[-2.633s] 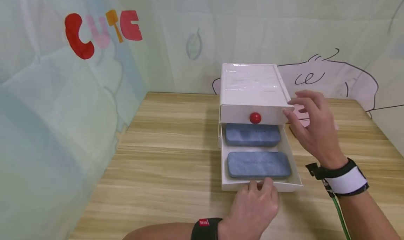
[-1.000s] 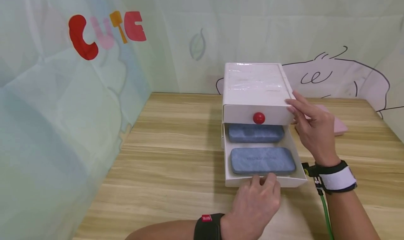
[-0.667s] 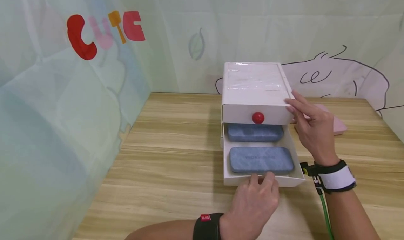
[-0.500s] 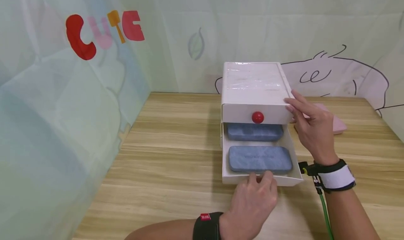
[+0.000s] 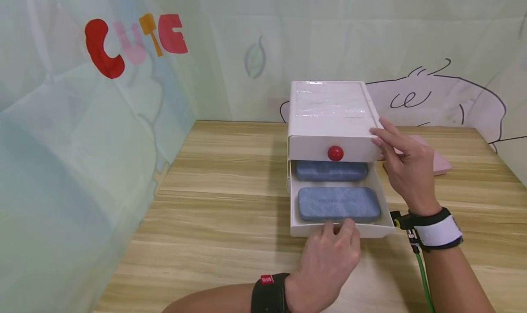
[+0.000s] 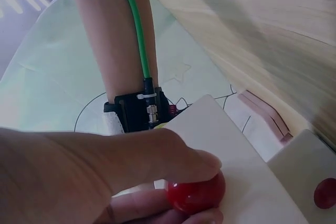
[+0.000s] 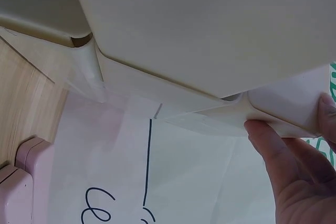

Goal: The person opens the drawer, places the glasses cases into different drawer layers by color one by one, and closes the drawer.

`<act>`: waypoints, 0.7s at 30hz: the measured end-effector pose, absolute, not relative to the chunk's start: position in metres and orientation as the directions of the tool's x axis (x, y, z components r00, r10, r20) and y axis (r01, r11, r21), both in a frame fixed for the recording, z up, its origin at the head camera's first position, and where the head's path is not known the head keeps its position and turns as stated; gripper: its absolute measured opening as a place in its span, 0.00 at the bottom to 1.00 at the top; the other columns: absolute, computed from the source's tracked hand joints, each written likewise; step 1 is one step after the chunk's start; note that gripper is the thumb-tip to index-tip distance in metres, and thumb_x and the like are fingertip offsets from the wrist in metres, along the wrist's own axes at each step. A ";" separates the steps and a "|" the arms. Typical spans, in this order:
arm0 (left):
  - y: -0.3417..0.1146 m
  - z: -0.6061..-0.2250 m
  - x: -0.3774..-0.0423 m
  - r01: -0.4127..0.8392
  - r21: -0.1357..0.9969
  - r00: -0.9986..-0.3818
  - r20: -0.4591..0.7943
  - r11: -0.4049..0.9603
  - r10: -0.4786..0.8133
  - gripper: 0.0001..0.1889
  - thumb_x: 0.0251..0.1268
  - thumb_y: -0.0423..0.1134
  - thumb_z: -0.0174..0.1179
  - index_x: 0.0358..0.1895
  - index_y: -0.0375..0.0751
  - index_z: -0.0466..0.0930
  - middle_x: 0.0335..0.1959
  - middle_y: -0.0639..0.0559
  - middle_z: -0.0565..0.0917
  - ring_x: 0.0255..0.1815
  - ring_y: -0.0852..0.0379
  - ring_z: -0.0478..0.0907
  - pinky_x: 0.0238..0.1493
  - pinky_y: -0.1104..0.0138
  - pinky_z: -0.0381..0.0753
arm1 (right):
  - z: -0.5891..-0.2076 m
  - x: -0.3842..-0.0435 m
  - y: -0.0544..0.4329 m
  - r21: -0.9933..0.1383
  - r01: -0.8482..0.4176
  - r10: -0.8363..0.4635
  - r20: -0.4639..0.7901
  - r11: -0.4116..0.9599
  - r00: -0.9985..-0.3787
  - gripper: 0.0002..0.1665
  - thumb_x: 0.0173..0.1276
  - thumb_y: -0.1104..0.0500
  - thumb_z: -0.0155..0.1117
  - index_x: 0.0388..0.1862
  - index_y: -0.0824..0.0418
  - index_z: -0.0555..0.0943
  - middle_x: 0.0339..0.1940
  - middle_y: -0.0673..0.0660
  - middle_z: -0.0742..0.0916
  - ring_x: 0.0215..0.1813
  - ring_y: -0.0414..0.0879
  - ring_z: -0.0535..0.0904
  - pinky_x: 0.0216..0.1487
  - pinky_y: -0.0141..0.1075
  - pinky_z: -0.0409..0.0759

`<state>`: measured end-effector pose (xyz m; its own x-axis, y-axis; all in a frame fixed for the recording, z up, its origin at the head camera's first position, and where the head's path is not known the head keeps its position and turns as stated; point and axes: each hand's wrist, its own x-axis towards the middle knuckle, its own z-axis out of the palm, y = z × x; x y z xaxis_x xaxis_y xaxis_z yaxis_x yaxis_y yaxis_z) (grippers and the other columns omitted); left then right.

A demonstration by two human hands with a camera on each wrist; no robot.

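Observation:
A white two-drawer cabinet (image 5: 329, 109) stands on the table, its lower drawer (image 5: 302, 230) pulled out. In that drawer lie two blue glasses cases, the front case (image 5: 339, 204) in full view and the back case (image 5: 331, 171) partly under the upper drawer. My left hand (image 5: 327, 262) is at the lower drawer's front; in the left wrist view its thumb and fingers pinch the round red knob (image 6: 195, 193). My right hand (image 5: 411, 166) grips the cabinet's upper right front corner, thumb at the front and fingers along the side.
The upper drawer is closed, with its own red knob (image 5: 335, 153). Partly behind my right hand, a pink case (image 5: 442, 164) lies on the wooden table (image 5: 214, 189). A printed cloth (image 5: 230, 52) hangs behind and to the left. A green cable (image 5: 424, 276) runs along my right forearm.
My right hand has come from beside the cabinet onto its corner and stays there. With my left hand on it, the lower drawer has slid slightly inward, carrying the glasses cases back.

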<state>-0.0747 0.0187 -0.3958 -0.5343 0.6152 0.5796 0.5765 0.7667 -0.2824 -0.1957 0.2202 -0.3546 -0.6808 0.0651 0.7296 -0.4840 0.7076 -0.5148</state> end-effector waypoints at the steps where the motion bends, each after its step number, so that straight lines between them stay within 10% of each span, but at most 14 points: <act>1: 0.019 -0.395 -0.076 0.577 -0.282 -0.535 0.579 0.766 0.616 0.05 0.54 0.38 0.69 0.35 0.48 0.85 0.31 0.58 0.74 0.25 0.61 0.74 0.20 0.73 0.74 | -0.354 -0.196 0.220 -0.513 -0.485 0.064 0.731 0.708 -0.679 0.19 0.66 0.66 0.70 0.55 0.56 0.88 0.65 0.54 0.83 0.59 0.59 0.84 0.41 0.11 0.73; 21: 0.017 -0.396 -0.086 0.559 -0.273 -0.542 0.595 0.783 0.594 0.04 0.56 0.36 0.66 0.33 0.50 0.82 0.32 0.58 0.74 0.28 0.63 0.76 0.21 0.73 0.74 | -0.355 -0.195 0.219 -0.516 -0.486 0.067 0.731 0.705 -0.679 0.17 0.68 0.65 0.68 0.55 0.57 0.88 0.65 0.56 0.83 0.58 0.50 0.84 0.39 0.11 0.74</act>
<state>-0.0855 0.0174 -0.3962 -0.5416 0.5941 0.5947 0.5591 0.7829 -0.2729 -0.1946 0.2193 -0.3548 -0.6786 0.0667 0.7315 -0.4864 0.7054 -0.5156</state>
